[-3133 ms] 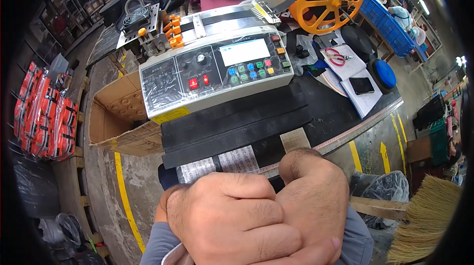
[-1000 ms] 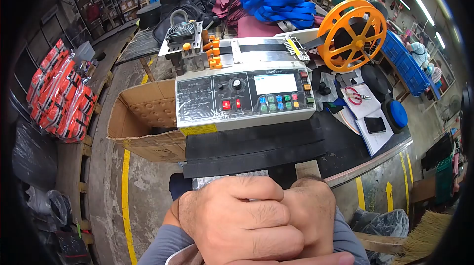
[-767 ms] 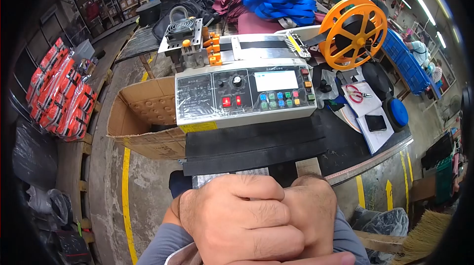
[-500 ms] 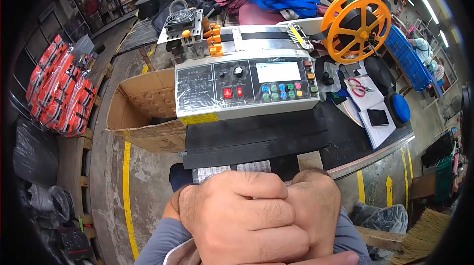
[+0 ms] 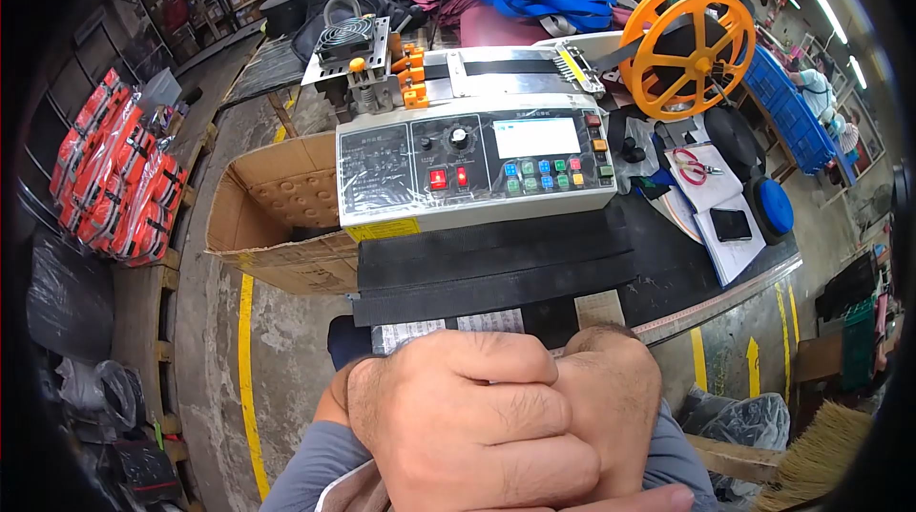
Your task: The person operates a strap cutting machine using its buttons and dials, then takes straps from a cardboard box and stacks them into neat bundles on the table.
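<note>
Two hands (image 5: 468, 426) overlapped, front fingers curled | grasp hidden, I cannot tell | just beyond: printed sheets (image 5: 491, 321), black strips (image 5: 496, 264)

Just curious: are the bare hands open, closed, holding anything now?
Bare, grey-sleeved left hand: fingers bent; palm hidden, grip can't be told.
Bare, grey-sleeved right hand: palm hidden; can't be told.

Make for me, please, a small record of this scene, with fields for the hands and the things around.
Hands: overlapped; whether they hold anything is hidden
Sheets: two, printed, between hands and strips
Strips: black, lying before the machine
Machine: screen lit
Reel: orange, at machine's right end
Phone: on notebook, right of machine
Box: cardboard, open, left of machine
</note>
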`<state>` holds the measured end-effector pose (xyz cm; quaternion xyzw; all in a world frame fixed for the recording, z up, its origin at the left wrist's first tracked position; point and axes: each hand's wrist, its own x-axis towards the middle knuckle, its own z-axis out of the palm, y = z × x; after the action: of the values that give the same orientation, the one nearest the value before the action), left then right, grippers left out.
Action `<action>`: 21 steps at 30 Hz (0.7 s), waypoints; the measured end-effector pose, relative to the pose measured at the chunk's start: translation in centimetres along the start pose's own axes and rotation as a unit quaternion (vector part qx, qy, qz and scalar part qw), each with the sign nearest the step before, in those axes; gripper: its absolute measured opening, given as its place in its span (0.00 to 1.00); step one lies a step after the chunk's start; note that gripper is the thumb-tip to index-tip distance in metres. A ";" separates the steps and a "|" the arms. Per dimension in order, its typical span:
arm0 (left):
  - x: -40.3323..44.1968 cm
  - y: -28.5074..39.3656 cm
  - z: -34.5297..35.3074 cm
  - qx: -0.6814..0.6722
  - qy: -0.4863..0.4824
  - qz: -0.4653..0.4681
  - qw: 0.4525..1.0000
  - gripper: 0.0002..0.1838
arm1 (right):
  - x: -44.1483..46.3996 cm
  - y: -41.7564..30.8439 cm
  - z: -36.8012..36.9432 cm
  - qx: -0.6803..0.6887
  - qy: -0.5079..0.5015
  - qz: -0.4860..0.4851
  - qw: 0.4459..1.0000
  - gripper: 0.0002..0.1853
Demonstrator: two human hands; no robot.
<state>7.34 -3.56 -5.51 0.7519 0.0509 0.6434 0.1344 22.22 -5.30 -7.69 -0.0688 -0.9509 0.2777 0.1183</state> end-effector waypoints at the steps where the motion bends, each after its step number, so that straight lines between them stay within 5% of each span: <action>1: 0.7 0.1 0.0 0.014 0.019 0.013 1.000 0.14 | -0.1 -0.1 0.5 0.002 -0.013 0.022 1.000 0.21; 4: 3.0 -0.4 1.2 0.068 0.120 0.097 0.986 0.09 | 1.0 1.5 -0.1 -0.061 0.051 -0.095 0.992 0.19; 7: 3.7 0.1 1.3 0.072 0.137 0.103 0.983 0.12 | 1.4 0.1 -0.7 -0.071 0.167 -0.111 0.977 0.16; 11: 3.8 -2.3 0.7 0.073 0.104 0.232 0.964 0.12 | 1.2 0.0 -1.6 -0.044 0.110 -0.092 0.989 0.15; 18: 4.1 -1.3 -1.8 0.058 -0.024 0.187 0.980 0.12 | -0.3 0.1 1.3 -0.035 -0.053 0.064 0.996 0.14; 21: 3.7 -2.3 -1.2 0.057 -0.005 0.224 0.973 0.11 | 0.3 0.4 -1.4 -0.018 -0.023 -0.030 0.999 0.10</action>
<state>7.00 -0.29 -2.38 0.7538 -0.0825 0.6495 -0.0561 22.34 -4.21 -6.71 -0.0355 -0.9599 0.2585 0.1030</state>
